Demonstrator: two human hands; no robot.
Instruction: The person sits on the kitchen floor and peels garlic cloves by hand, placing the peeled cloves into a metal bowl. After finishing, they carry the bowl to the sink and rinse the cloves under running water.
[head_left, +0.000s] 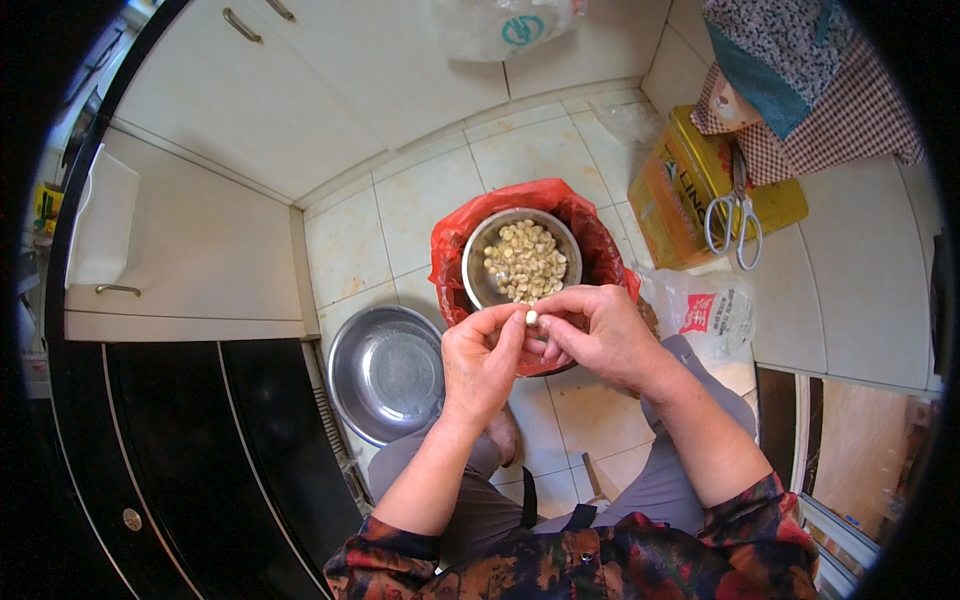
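Between my two hands is one small whitish seed (532, 318), which looks like a lotus seed. The thumb and forefinger of my left hand (484, 352) pinch its left side. From the right, the fingertips of my right hand (596, 326) grip it as well. Just beyond the fingers sits a stainless steel bowl (480, 289), partly filled with a heap of similar pale seeds (527, 259). The bowl rests in the mouth of a bin lined with a red plastic bag (454, 259). My hands cover the near rim of both; the bin's inside is mostly hidden.
A large steel basin (390, 367) stands on the tiled floor to the left, by my leg. At right are a yellow tin (675, 199), scissors (733, 217) hanging in front of it, patterned cloths (817, 112) and a clear plastic bag (720, 315). White cabinets (360, 82) line the far side.
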